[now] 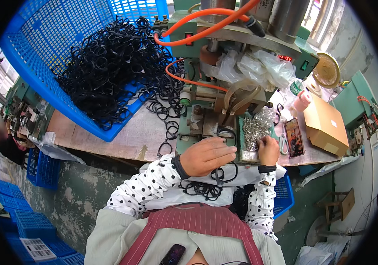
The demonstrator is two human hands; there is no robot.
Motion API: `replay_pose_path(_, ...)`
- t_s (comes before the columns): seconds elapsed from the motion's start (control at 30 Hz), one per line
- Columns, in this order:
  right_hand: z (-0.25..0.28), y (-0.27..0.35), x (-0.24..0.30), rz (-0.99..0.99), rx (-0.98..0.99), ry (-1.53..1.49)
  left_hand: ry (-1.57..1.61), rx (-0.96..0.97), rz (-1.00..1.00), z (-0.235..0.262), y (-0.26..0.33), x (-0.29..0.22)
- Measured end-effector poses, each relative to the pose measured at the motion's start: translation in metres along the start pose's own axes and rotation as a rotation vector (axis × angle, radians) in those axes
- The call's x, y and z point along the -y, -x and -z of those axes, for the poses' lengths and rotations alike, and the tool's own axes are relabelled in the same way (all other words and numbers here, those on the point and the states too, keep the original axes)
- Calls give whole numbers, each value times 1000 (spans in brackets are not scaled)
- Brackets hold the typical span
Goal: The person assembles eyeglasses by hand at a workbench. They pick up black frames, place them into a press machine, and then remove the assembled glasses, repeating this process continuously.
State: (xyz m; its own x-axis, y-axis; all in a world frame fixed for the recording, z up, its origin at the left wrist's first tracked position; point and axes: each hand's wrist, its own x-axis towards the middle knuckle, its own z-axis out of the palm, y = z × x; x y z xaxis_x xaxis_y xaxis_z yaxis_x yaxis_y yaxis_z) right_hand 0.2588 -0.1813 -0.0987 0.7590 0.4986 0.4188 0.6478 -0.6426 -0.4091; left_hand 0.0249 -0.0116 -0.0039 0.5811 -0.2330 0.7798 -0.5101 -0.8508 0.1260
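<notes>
My left hand (pixel 206 155) is in front of the press machine (pixel 206 123), palm down with its fingers pressed together. It grips a black eyeglass frame (pixel 229 175), part of which shows below the fingers; the thumb is hidden. Another black loop (pixel 228 131) shows just above the fingers, by the machine's fixture. To the right, my right hand (pixel 268 151) dips its closed fingertips into the near end of a tray (pixel 249 156) of small shiny metal parts (pixel 255 130). What those fingertips hold is too small to make out. Several black frames (pixel 202 189) lie on my lap.
A large blue basket (pixel 109 132) heaped with black frames (pixel 109 70) stands at the left, with loose frames (pixel 168 128) spilling beside it. At the right lie scissors (pixel 283 142), a phone (pixel 294 138) and a cardboard box (pixel 326 123). Orange hoses (pixel 206 17) cross above.
</notes>
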Motion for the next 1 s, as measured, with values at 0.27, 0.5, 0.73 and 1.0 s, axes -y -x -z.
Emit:
replay_pose_path(0.27, -12, -7, 5, -209, -178, -613, -372, -94, -50, 29, 23, 14)
replay_pose_path(0.5, -12, -1, 18, -89, -319, -364, -705, 283, 539, 65, 131, 99)
replay_pose_path(0.73, -5, -1, 19, -50, -265, -404, -592, 396, 631, 81, 155, 126)
replay_pose_path(1.0, -6, -10, 31, 120, -383, -298, -313, -401, 905, 70, 85, 69)
